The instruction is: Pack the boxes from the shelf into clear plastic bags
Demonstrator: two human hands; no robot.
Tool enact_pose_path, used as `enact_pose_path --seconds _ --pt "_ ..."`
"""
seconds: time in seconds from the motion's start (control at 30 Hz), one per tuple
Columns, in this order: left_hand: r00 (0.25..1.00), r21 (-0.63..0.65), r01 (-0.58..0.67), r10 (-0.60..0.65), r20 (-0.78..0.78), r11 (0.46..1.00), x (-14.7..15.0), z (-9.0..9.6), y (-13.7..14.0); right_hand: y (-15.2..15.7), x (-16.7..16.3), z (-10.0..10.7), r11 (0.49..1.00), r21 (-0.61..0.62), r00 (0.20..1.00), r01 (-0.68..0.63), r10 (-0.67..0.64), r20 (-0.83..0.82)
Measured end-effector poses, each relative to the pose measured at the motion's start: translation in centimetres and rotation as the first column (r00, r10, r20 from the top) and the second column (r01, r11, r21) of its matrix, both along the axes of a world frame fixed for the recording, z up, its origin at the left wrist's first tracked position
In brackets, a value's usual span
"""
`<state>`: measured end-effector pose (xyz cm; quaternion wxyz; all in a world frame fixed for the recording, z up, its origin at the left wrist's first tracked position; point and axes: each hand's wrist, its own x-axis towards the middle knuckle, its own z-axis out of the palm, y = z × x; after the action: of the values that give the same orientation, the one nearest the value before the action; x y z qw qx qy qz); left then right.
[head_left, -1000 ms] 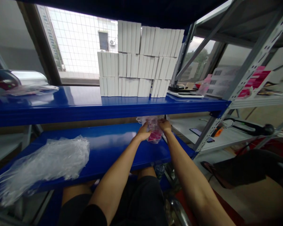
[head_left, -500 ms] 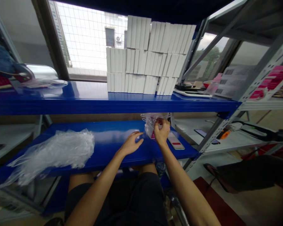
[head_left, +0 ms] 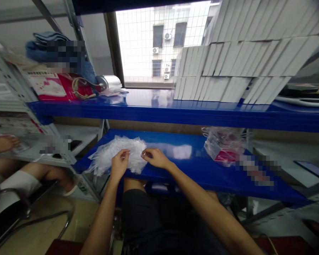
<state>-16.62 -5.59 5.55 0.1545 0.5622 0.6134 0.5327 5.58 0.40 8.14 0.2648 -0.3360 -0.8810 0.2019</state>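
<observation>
A loose heap of clear plastic bags [head_left: 133, 143] lies on the left part of the blue lower shelf [head_left: 186, 141]. Over the front of this heap is my left hand [head_left: 119, 164], its fingers bent in toward the thumb. My right hand [head_left: 156, 158] is at the heap's right edge, thumb and fingertips drawn together in a pinch. Whether either pinch has a bag in it is hard to see against the clear plastic. Farther right, a second group of clear bags [head_left: 223, 138] with pink and white contents sits untouched.
White boxes [head_left: 223, 88] stand in stacked rows on the blue upper shelf [head_left: 149, 111], whose edge hangs above my hands. A pink-and-white box [head_left: 50, 86] and folded denim [head_left: 34, 49] are at upper left. Another person's hand [head_left: 2, 143] shows at far left.
My view has turned left. Both hands have moved from the right side to the bag heap on the left. My right hand has let go of the bagged things at right.
</observation>
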Motion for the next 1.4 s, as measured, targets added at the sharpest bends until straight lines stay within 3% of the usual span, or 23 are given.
enact_pose_path --seconds 0.13,0.3,0.4,0.5,0.6,0.73,0.93,1.03,1.13,1.2,1.3,1.4 --pt "0.994 -0.062 0.05 -0.056 -0.094 0.997 -2.9 -1.4 -0.9 0.2 -4.1 -0.9 0.997 -0.057 0.994 0.046 -0.04 0.103" --pt "0.963 -0.094 0.089 -0.109 -0.247 0.992 -4.3 -2.6 -1.2 1.7 -6.2 -1.9 0.988 -0.14 0.997 0.071 -0.066 0.037" --pt "0.923 -0.071 0.053 -0.076 -0.377 0.996 -4.4 -2.3 -1.4 2.6 -6.8 -1.7 0.983 -0.161 0.993 0.092 -0.101 -0.053" --pt "0.848 0.032 -0.021 0.035 -0.53 0.999 -4.0 -1.2 -1.7 3.2 -6.6 -0.8 0.985 -0.157 0.982 0.077 -0.103 -0.16" --pt "0.799 0.137 -0.015 0.094 -0.594 0.99 -3.6 0.4 -1.5 3.3 -5.3 0.9 0.998 -0.058 0.948 -0.019 0.0 -0.319" --pt "0.772 0.168 0.177 -0.03 -0.635 0.97 -2.6 2.3 -0.2 2.6 -2.7 3.6 0.985 0.129 0.931 -0.112 0.149 -0.332" --pt "0.722 0.014 0.245 -0.173 -0.67 0.969 1.4 4.6 0.8 1.0 1.7 5.8 0.96 0.246 0.92 0.134 -0.028 -0.392" --pt "0.657 -0.024 0.302 -0.227 -0.719 0.953 3.6 5.6 0.5 -0.2 4.8 6.3 0.95 0.303 0.964 0.079 0.004 -0.264" --pt "0.596 -0.035 0.412 -0.299 -0.745 0.911 5.4 6.6 0.5 -1.6 8.0 6.9 0.946 0.319 0.998 -0.052 0.057 -0.005" --pt "0.577 -0.055 0.462 -0.347 -0.739 0.885 6.4 7.1 0.6 -2.4 9.7 7.2 0.947 0.314 0.989 -0.066 0.021 0.147" --pt "0.536 -0.124 0.494 -0.414 -0.736 0.861 8.1 7.9 0.6 -3.5 11.2 7.6 0.942 0.333 0.944 0.043 -0.147 0.294" --pt "0.504 -0.174 0.565 -0.504 -0.702 0.807 9.9 8.8 0.3 -4.3 11.9 8.3 0.897 0.383 0.874 0.22 -0.356 0.332"
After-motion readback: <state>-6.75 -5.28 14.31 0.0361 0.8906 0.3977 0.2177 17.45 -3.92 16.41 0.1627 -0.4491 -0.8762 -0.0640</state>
